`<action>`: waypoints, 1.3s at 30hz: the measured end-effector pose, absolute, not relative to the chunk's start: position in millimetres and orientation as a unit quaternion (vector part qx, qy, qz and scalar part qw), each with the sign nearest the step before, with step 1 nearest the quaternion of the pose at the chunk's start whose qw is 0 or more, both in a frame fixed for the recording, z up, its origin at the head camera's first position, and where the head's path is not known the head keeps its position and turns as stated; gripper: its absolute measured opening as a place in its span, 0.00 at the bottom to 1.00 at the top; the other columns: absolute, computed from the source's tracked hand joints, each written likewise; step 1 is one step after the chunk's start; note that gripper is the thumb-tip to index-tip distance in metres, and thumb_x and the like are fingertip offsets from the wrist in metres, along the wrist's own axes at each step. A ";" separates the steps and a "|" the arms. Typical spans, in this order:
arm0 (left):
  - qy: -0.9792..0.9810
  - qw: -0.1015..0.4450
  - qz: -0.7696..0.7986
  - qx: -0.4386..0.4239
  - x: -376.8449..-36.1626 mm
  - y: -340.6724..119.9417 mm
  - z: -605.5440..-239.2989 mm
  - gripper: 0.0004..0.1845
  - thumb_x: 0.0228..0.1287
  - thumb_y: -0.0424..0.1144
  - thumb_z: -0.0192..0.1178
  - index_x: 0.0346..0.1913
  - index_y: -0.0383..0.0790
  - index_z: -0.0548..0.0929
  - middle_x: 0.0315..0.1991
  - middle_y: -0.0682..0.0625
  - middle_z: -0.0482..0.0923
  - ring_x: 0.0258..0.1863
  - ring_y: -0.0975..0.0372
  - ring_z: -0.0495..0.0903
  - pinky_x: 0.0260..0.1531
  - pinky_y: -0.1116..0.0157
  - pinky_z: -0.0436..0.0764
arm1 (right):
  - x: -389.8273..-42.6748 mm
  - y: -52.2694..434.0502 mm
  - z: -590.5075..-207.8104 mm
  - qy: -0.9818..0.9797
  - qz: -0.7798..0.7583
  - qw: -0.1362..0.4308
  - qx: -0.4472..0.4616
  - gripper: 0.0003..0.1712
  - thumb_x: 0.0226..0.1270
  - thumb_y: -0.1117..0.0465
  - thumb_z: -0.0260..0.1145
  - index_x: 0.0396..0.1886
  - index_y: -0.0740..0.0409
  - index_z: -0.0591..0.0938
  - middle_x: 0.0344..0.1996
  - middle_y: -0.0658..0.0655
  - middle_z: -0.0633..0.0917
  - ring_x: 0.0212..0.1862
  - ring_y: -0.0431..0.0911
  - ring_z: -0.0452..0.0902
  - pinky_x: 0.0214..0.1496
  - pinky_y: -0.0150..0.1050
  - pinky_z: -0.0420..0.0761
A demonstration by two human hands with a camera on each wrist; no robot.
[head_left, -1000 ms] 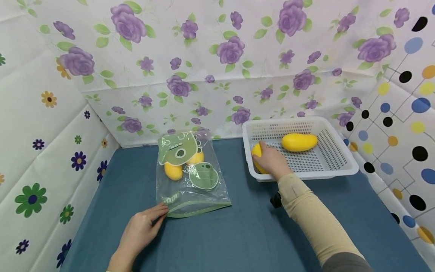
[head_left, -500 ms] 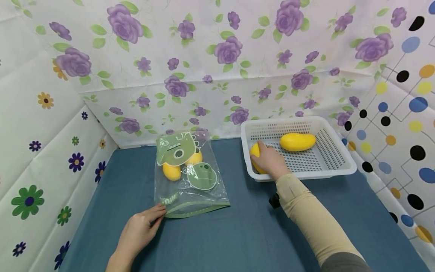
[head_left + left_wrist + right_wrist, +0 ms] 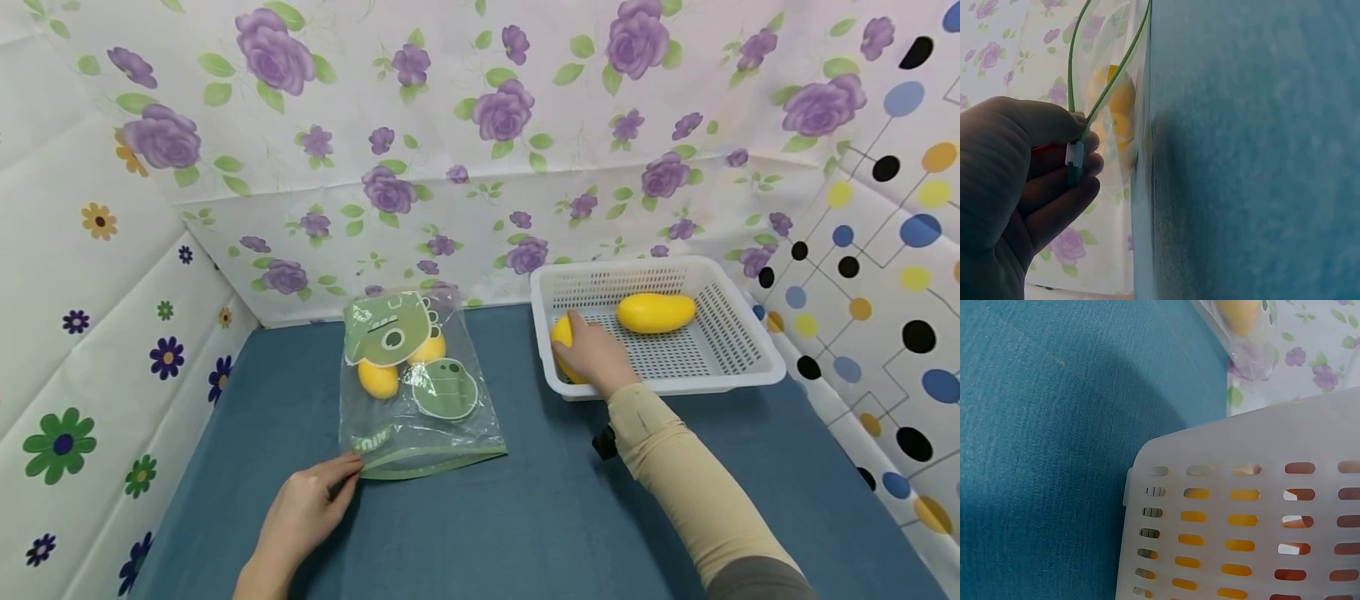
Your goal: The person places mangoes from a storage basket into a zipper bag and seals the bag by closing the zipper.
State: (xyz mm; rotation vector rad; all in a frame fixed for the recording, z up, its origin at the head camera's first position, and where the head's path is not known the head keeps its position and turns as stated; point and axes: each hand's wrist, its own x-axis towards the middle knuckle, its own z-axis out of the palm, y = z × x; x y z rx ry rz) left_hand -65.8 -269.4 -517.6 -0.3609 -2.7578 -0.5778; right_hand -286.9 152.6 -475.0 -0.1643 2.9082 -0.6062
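Note:
My left hand [image 3: 300,508] pinches the near left corner of a clear zip bag [image 3: 446,389] with green dinosaur prints. In the left wrist view, thumb and fingers hold a white zip slider [image 3: 1074,153] where the green-edged mouth comes together; the mouth gapes beyond it. Yellow-orange fruits [image 3: 378,379] lie inside the bag. My right hand [image 3: 596,354] reaches into a white plastic basket [image 3: 667,386] and grips a yellow mango-like fruit [image 3: 562,333] at its left end. The fingers partly hide that fruit. Another long yellow fruit [image 3: 656,313] lies farther back in the basket.
Blue cloth [image 3: 480,533] covers the table. A purple-flowered sheet [image 3: 450,167] stands behind, a flower-patterned sheet [image 3: 97,375] at left and a dotted sheet [image 3: 900,292] at right. The basket stands near the back sheet, its side walls perforated.
My left hand has shifted slightly left along with the bag's near corner. The right hand keeps its grip on the fruit in the basket, almost still.

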 end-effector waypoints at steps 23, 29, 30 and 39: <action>-0.964 0.157 -0.200 -0.082 -64.5 -262.4 -514.6 0.15 0.58 0.25 0.77 0.46 0.42 0.94 0.46 0.45 0.92 0.43 0.54 0.92 0.33 0.55 0.88 | -286.7 152.8 -473.5 0.971 -0.218 0.094 -0.033 0.48 0.82 0.42 0.55 0.88 0.61 0.50 0.72 0.76 0.73 0.66 0.68 0.76 0.66 0.65 0.75; -0.963 0.161 -0.202 -0.076 -64.1 -262.8 -515.1 0.14 0.57 0.25 0.78 0.45 0.43 0.94 0.45 0.46 0.92 0.43 0.54 0.92 0.34 0.54 0.89 | -285.9 155.4 -476.9 0.972 -0.214 0.094 -0.008 0.55 0.76 0.39 0.59 0.88 0.64 0.48 0.67 0.76 0.78 0.60 0.67 0.79 0.62 0.63 0.77; -0.963 0.160 -0.202 -0.076 -64.3 -263.0 -515.3 0.14 0.58 0.25 0.78 0.45 0.43 0.94 0.45 0.46 0.92 0.43 0.54 0.92 0.34 0.54 0.89 | -286.2 155.7 -477.5 0.973 -0.213 0.091 -0.007 0.56 0.76 0.39 0.61 0.88 0.64 0.48 0.67 0.76 0.77 0.61 0.68 0.78 0.63 0.64 0.77; -0.962 0.160 -0.206 -0.075 -64.2 -264.4 -515.7 0.14 0.58 0.25 0.78 0.45 0.43 0.94 0.45 0.46 0.92 0.44 0.54 0.92 0.36 0.52 0.89 | -287.5 156.3 -479.1 0.972 -0.225 0.064 -0.010 0.57 0.70 0.42 0.70 0.85 0.66 0.55 0.67 0.77 0.75 0.62 0.69 0.74 0.66 0.67 0.74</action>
